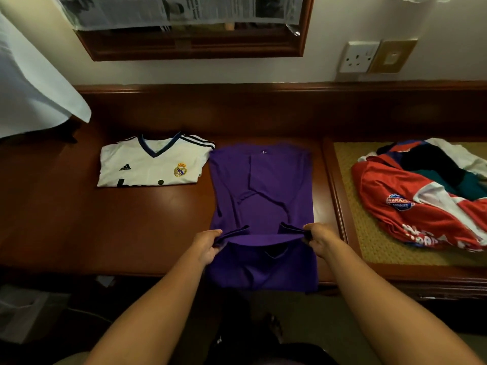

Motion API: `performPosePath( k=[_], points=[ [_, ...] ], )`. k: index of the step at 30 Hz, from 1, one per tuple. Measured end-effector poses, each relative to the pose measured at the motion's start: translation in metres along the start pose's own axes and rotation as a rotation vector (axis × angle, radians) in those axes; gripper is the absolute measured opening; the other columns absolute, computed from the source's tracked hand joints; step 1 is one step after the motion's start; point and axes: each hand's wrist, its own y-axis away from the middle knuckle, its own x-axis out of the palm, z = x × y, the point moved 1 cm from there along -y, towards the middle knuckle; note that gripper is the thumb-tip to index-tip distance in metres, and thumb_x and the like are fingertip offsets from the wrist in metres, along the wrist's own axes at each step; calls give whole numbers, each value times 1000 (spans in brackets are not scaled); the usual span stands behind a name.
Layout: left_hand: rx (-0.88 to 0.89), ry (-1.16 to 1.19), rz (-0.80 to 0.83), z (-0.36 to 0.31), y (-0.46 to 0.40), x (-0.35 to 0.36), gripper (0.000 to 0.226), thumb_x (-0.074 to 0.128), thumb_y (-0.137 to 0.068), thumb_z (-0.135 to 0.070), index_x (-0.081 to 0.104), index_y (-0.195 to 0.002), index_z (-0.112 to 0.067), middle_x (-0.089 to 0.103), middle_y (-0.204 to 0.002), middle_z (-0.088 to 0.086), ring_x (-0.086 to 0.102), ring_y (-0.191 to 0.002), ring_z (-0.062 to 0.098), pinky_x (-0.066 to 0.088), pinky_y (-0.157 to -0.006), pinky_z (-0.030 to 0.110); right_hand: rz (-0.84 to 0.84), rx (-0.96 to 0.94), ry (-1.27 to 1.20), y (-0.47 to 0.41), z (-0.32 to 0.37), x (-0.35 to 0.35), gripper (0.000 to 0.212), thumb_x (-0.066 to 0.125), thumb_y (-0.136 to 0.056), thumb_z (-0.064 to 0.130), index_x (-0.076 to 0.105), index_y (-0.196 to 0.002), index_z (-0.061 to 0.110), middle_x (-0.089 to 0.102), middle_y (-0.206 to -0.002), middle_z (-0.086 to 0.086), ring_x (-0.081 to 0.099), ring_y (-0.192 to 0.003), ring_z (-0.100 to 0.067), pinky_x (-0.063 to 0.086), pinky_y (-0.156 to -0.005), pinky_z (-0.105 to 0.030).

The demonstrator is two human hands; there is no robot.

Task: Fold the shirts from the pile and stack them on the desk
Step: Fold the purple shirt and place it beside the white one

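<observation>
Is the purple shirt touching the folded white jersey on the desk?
Cannot tell. In the head view the purple shirt's upper left corner meets the white jersey's right sleeve edge, with no clear gap or overlap visible.

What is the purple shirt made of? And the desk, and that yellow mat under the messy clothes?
The purple shirt looks like thin, soft matte cloth: it drapes and creases where both hands pinch it, though the fibre can't be told. The desk seems polished reddish-brown wood, since light reflects off it. The yellow mat looks woven, maybe straw or rattan, from its fine criss-cross texture.
</observation>
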Motion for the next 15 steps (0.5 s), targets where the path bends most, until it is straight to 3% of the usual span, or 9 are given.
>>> performPosePath(
  k=[1,3,4,6,9,12,15],
  points=[
    [6,-7,24,-2,-5,3,4,50,-97,-3,54,-96,-2,54,-99,16,55,-75,23,55,-48,29,-13,-8,8,-5,2,3,2,55,-93,0,56,-92,2,58,-99,-15,57,-70,-21,49,-46,-25],
    [43,-146,64,-4,-19,3,21,50,-100,-19,44,-120,-17,53,-105,15,57,-78,24,53,-62,33,-68,-44,44,-14,1,6,15,54,-95,5,56,-107,-3,57,-91,-15,54,-63,-20,48,-44,-27],
    [107,-287,46,-3,-28,2,27,50,-100,-26,38,-124,-23,54,-104,15,58,-78,26,52,-67,35,-104,-70,80,-17,0,6,22,52,-95,5,53,-116,-3,56,-90,-15,53,-64,-21,50,-50,-32],
    [313,-630,-19,5,-36,-4,41,53,-97,-28,40,-134,-15,58,-108,18,61,-93,34,50,-83,40,-144,-152,279,-12,-9,1,30,51,-95,7,48,-124,2,58,-100,-16,57,-77,-27,54,-73,-44],
    [568,-1034,-48,20,-41,-6,54,59,-93,-22,41,-142,-8,49,-130,21,49,-120,34,38,-102,38,-141,-401,729,-15,-24,2,44,52,-92,5,44,-135,5,52,-123,-19,54,-109,-35,46,-98,-44],
    [704,-1312,-52,24,-42,-4,60,62,-90,-24,40,-144,-14,43,-133,16,45,-122,33,35,-103,37,-108,-616,1074,-21,-32,12,56,54,-88,7,40,-143,12,40,-138,-18,45,-120,-35,40,-99,-41],
    [714,-1433,-93,16,-49,2,62,63,-89,-27,38,-145,-20,45,-122,13,49,-113,31,40,-95,38,-74,-677,1316,-30,-33,25,58,53,-92,18,34,-147,21,30,-148,-14,33,-132,-34,38,-102,-46]
  ],
)
